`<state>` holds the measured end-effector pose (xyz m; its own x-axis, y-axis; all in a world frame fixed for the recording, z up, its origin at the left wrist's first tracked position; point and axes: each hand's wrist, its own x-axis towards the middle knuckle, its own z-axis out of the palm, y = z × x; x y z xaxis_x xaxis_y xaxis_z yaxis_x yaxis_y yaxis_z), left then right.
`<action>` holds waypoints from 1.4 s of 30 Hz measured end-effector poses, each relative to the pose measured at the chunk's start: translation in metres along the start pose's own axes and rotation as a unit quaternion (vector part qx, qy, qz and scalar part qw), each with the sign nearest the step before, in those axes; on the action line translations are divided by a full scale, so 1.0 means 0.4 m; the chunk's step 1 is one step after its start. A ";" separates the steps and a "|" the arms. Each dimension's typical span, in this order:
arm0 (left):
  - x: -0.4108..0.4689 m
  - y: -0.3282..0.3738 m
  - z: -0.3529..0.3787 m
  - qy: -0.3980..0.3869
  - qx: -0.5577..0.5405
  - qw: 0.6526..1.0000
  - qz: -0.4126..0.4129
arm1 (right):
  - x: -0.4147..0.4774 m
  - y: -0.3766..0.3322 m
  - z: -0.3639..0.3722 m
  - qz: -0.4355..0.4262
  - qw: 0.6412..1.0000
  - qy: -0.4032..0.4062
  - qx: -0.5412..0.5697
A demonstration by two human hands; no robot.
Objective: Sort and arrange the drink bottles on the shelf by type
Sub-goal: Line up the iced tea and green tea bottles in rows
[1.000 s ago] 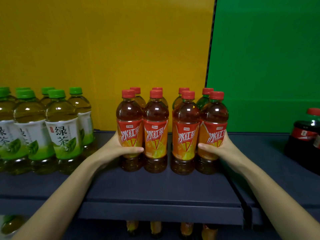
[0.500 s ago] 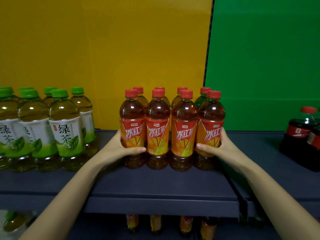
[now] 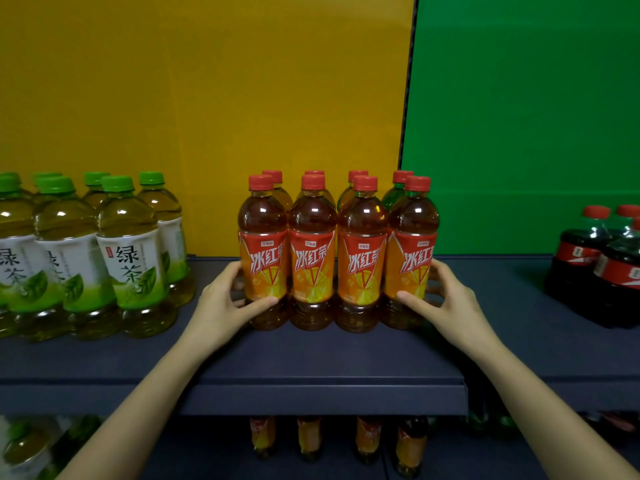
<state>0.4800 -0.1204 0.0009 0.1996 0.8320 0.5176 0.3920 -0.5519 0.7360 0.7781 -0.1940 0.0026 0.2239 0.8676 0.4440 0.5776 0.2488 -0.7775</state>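
Left fingers: I see the left hand [image 3: 221,306] clamped on the left end of the iced tea bottles [image 3: 313,265]; its thumb lies across the front of the end bottle at the lower edge of the label; the other fingers curl round that bottle's far side.
Right fingers: the right hand [image 3: 446,303] mirrors this at the right end; its thumb is on the front of the end bottle and its fingers wrap behind.
Iced tea bottles: eight, in two rows of four, upright at mid-shelf; the front four stand side by side with labels touching; red caps, dark brown tea.
Writing: the orange-red labels read 冰红茶 in white; a small tag above that is too small for me to read.
Green tea bottles [image 3: 135,258]: to the left, well apart; green caps; white-and-green labels reading 绿茶.
Cola bottles [image 3: 581,258]: far right; red caps and red labels; the print is illegible.
Surface: a dark blue-grey shelf [image 3: 311,355]; more bottles stand on a tier below [image 3: 310,436].
Room: a yellow panel [image 3: 207,98] behind on the left and a green panel [image 3: 519,98] on the right.
Change: a second ago the front row showed a gap in the middle; now it is closed up; both hands keep the same grip.
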 end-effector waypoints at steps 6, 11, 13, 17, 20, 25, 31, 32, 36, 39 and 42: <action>-0.016 0.004 -0.010 0.031 0.091 0.995 0.009 | -0.009 -0.009 -0.014 0.008 1.000 -0.009 -0.021; -0.070 0.060 -0.012 0.155 0.232 0.952 0.127 | -0.046 0.000 -0.072 -0.034 0.986 0.059 -0.153; -0.081 0.098 0.007 0.133 0.254 0.939 0.188 | -0.074 0.001 -0.109 -0.055 0.972 0.085 -0.213; -0.075 0.188 0.086 0.052 0.291 0.918 0.266 | -0.128 0.001 -0.203 -0.056 0.954 0.110 -0.272; -0.064 0.247 0.168 -0.001 0.283 0.914 0.290 | -0.159 0.027 -0.289 -0.033 0.947 0.135 -0.289; -0.053 0.311 0.343 -0.054 0.283 0.910 0.300 | -0.206 0.127 -0.467 0.002 0.940 0.177 -0.291; -0.056 0.417 0.593 -0.054 0.243 0.931 0.268 | -0.212 0.284 -0.721 0.015 0.936 0.203 -0.288; -0.056 0.438 0.635 -0.054 0.236 0.937 0.250 | -0.207 0.310 -0.763 0.013 0.938 0.200 -0.284; -0.048 0.504 0.765 -0.055 0.242 0.951 0.186 | -0.171 0.403 -0.899 0.000 0.946 0.180 -0.270; -0.049 0.538 0.839 -0.061 0.221 0.964 0.136 | -0.142 0.459 -0.972 -0.008 0.951 0.161 -0.264; -0.050 0.564 0.902 -0.074 0.185 0.977 0.078 | -0.122 0.503 -1.022 -0.004 0.958 0.154 -0.243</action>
<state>0.8884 -0.2413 -0.0007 0.4002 0.7529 0.5225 0.6382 -0.6381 0.4308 1.2041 -0.3622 0.0067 0.3964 0.6792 0.6178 0.8607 -0.0406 -0.5076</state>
